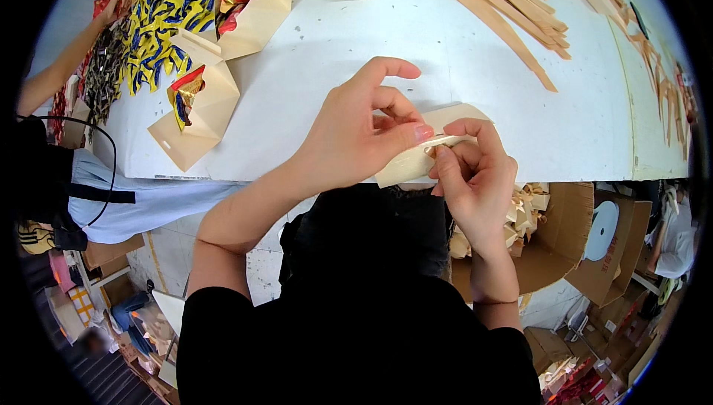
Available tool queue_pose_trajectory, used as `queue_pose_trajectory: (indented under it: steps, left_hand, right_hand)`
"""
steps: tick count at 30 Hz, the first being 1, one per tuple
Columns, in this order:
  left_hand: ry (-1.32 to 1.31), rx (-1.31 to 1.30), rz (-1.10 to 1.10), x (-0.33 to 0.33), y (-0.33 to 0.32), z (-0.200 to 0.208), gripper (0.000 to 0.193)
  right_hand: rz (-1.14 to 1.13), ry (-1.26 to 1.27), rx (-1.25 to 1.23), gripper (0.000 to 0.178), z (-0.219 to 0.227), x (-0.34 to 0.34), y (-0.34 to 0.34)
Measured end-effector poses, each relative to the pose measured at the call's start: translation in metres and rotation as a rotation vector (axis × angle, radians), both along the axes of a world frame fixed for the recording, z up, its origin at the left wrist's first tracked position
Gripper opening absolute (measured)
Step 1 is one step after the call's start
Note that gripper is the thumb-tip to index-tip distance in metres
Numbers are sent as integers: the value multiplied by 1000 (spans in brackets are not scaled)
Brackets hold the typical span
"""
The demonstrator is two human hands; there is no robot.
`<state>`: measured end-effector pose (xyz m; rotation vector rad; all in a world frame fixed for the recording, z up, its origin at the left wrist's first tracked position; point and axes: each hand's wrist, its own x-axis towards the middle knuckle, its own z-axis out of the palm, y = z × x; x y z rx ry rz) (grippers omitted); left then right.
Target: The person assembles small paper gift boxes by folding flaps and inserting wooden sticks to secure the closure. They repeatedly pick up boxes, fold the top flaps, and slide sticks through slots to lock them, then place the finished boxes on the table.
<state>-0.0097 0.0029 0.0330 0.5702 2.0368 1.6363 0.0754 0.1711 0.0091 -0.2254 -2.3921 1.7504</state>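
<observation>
Pale blue garment (pixel 148 216) at left; white disc (pixel 601 230), perhaps a roll, at right

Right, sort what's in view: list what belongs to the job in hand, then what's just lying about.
Likely the job's:
cream paper box, held in the right hand
tan ribbon strips
small yellow-and-blue packets
open cream box with packets
brown carton of cream boxes

Seemingly just lying about:
round white disc by the carton

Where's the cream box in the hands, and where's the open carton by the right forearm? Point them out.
Cream box (pixel 406 165): head view, on its near left panel.
Open carton (pixel 569 218): head view, on bare cardboard at its right side.
</observation>
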Motion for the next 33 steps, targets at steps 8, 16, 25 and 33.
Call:
queue_pose_trajectory:
  steps: [8,16,25,33]
  left_hand:
    - [-442,27,-415,-58,1,33,40]
    - [930,-792,366,-72,-27,46,39]
    - [299,-84,-361,27,-15,-1,82]
    - [395,1,-255,17,-14,-3,80]
  right_hand:
    - [213,-257,-263,27,23,1,17]
    - [247,-137,-130,30,20,5,21]
    - [113,-124,-39,25,17,3,11]
    - [451,-50,-405,34,17,2,34]
